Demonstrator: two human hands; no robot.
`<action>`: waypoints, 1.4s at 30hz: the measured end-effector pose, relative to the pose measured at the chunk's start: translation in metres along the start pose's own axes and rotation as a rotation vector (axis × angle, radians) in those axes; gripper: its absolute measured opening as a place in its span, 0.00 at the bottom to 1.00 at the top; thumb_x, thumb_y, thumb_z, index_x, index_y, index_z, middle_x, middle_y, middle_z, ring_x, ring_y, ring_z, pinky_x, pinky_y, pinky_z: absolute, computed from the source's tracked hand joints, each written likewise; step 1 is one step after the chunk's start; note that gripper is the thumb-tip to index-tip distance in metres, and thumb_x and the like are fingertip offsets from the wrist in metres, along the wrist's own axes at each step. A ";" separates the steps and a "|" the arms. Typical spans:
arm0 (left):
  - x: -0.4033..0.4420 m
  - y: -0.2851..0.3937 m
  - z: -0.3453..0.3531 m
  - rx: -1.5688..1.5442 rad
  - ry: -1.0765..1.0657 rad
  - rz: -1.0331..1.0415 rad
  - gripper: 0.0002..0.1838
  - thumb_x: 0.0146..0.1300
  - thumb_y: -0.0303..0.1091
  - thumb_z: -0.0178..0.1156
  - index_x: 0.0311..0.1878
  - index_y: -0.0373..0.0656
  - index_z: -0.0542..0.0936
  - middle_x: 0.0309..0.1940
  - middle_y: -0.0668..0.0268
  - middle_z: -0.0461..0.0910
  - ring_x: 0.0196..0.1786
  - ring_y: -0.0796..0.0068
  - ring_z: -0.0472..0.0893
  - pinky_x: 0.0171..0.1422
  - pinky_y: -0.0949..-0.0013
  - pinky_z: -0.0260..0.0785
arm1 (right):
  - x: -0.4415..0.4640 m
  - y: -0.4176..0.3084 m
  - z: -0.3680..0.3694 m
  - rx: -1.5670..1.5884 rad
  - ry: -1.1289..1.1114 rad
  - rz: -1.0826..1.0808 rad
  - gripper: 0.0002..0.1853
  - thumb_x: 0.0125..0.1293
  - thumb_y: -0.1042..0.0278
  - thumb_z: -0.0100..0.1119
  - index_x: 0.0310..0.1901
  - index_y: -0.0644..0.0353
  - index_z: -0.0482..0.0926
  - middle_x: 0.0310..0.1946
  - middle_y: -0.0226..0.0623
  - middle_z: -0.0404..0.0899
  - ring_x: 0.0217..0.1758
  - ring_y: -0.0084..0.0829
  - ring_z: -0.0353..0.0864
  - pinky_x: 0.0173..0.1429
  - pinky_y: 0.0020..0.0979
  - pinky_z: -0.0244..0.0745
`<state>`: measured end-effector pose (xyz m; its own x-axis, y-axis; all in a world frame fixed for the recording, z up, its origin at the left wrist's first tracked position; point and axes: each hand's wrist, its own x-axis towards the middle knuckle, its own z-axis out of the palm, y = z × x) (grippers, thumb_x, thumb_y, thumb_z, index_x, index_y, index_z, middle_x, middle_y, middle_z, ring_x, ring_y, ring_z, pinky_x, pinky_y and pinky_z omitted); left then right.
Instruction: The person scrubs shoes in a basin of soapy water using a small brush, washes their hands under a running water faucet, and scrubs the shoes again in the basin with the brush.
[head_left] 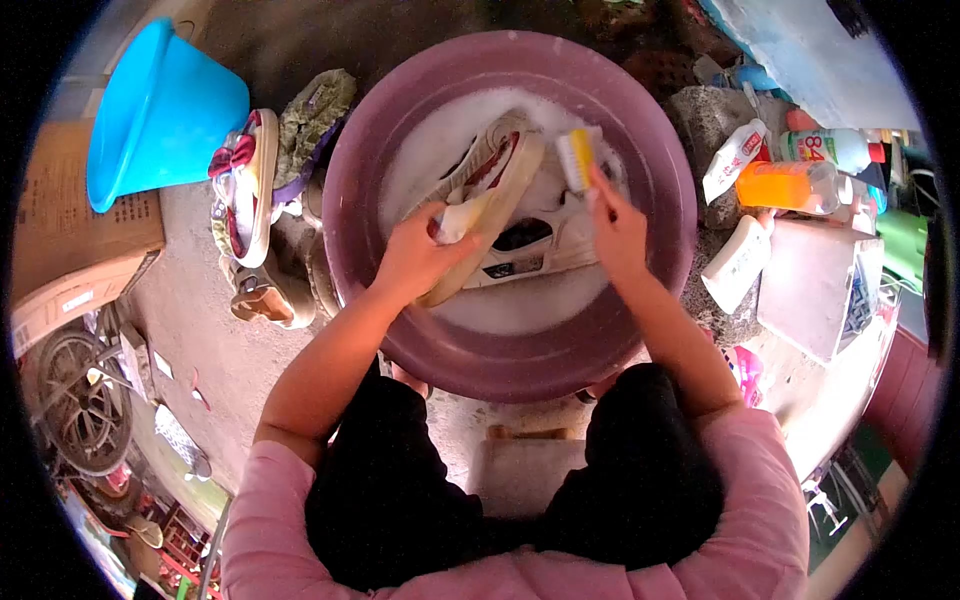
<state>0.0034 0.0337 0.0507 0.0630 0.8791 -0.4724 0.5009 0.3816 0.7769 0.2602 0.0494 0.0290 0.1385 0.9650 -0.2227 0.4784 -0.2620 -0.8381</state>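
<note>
A wide purple basin (510, 370) with white suds and cloudy water stands between my knees. My left hand (425, 255) is closed around a pale shoe (480, 215), tilted on its side above the suds, its sole facing right. In my right hand (617, 225) is a scrub brush (577, 160) with yellow and white bristles, held by its handle just right of that shoe and apart from it. Under both hands, a second white shoe with black patches (545, 245) lies partly sunk in the foam.
At the left are a blue bucket (170, 115), a cardboard box (85, 220), several shoes (250, 190) and a wheel (85, 400). To the right, an orange bottle (785, 187), a white-labelled bottle (825, 150) and a white container (735, 262) crowd the basin's side.
</note>
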 end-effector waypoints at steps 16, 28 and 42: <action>0.018 -0.034 0.023 0.455 0.198 0.626 0.20 0.54 0.37 0.59 0.48 0.36 0.73 0.37 0.56 0.78 0.38 0.65 0.77 0.45 0.69 0.68 | -0.017 -0.045 0.026 -0.411 -0.293 -0.414 0.12 0.58 0.60 0.54 0.42 0.52 0.78 0.18 0.41 0.75 0.19 0.41 0.75 0.26 0.40 0.72; 0.014 -0.043 0.021 -0.173 0.169 0.209 0.24 0.50 0.34 0.63 0.49 0.32 0.71 0.36 0.60 0.77 0.40 0.72 0.75 0.46 0.70 0.66 | -0.021 -0.025 0.030 -0.350 -0.304 -0.546 0.21 0.58 0.62 0.54 0.55 0.36 0.72 0.22 0.39 0.75 0.23 0.39 0.75 0.27 0.36 0.70; 0.002 -0.008 0.021 -0.174 0.190 0.033 0.21 0.48 0.36 0.65 0.42 0.33 0.72 0.27 0.60 0.74 0.31 0.73 0.72 0.38 0.70 0.65 | 0.000 -0.032 0.029 -0.553 -0.364 -0.430 0.19 0.62 0.58 0.47 0.55 0.36 0.70 0.22 0.41 0.75 0.25 0.44 0.77 0.30 0.45 0.72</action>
<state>0.0174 0.0263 0.0352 -0.0945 0.9235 -0.3718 0.3441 0.3807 0.8583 0.2198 0.0586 0.0416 -0.4035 0.9000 -0.1648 0.8007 0.2601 -0.5397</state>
